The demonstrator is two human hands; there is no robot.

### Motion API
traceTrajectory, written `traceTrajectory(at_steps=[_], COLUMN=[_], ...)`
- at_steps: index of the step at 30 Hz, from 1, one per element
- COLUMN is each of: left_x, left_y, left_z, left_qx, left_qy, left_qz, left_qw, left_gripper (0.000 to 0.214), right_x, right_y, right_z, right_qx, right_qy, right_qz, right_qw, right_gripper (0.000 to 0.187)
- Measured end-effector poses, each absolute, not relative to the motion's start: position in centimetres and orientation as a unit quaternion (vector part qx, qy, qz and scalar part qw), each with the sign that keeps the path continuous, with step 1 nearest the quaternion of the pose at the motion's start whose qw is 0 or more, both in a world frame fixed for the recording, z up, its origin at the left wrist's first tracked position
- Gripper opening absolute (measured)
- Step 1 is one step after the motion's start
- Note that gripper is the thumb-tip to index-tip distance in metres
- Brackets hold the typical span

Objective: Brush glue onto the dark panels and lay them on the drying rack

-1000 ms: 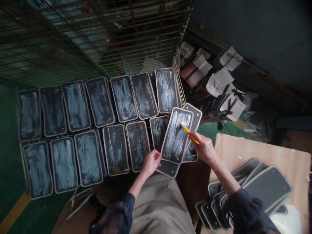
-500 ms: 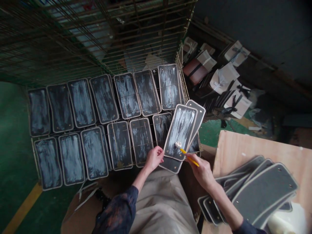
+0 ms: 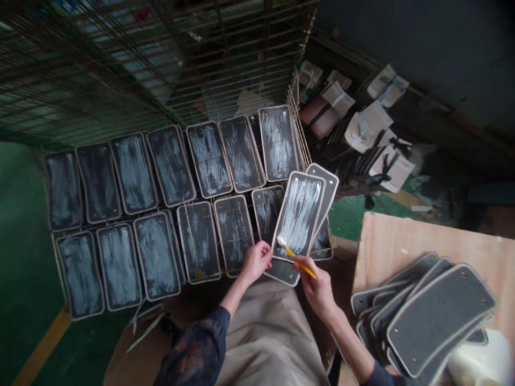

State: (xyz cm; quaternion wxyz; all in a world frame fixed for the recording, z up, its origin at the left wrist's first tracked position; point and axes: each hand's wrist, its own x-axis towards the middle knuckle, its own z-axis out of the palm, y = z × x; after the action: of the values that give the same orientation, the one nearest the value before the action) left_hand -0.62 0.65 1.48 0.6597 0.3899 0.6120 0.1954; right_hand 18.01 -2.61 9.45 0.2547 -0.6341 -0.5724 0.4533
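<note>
Right grip (image 3: 317, 288) is pinching the brush (image 3: 300, 261), bristles touching the near end of the panel (image 3: 300, 212); left grip (image 3: 255, 262) is holding that panel lengthwise away from me.

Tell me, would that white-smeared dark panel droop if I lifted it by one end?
Probably not: the left hand holds the coated panel by its lower edge and it juts out flat, so it seems fairly stiff and light. Its white coat, spread by the brush in the right hand, would likely smear if touched.

Matt dark panel (image 3: 298, 214), streaky white smear
</note>
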Motion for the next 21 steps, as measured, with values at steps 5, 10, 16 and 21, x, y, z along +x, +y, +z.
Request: traceTrajectory(at_steps=[5,10,16,21], left_x=[-0.6,-0.6,-0.5,-0.4], left_y=[0.6,0.7,0.9,0.7], left_z=[1.1,1.2,1.3,1.7], left_qx=[0.395,0.395,0.407,0.415], left_qy=[0.616,0.611,0.608,0.620], left_qz=[0.191,0.192,0.184,0.179], left_qw=[0.654,0.658,0.656,0.642], left_gripper=[0.020,0.022,0.020,0.017], right_x=[17.9,22.0,25.7,24.8], right_y=[-4.7,-2.6,3.8,4.8], right_z=[10.1,9.8,10.3,10.4], right_qx=[-0.622,-0.659,-0.704,-0.703], right_qy=[-0.539,-0.521,-0.556,-0.581], right_qz=[0.519,0.479,0.332,0.307], right_qw=[0.232,0.254,0.292,0.273], right_gripper=[0.017,0.020,0.021,0.019])
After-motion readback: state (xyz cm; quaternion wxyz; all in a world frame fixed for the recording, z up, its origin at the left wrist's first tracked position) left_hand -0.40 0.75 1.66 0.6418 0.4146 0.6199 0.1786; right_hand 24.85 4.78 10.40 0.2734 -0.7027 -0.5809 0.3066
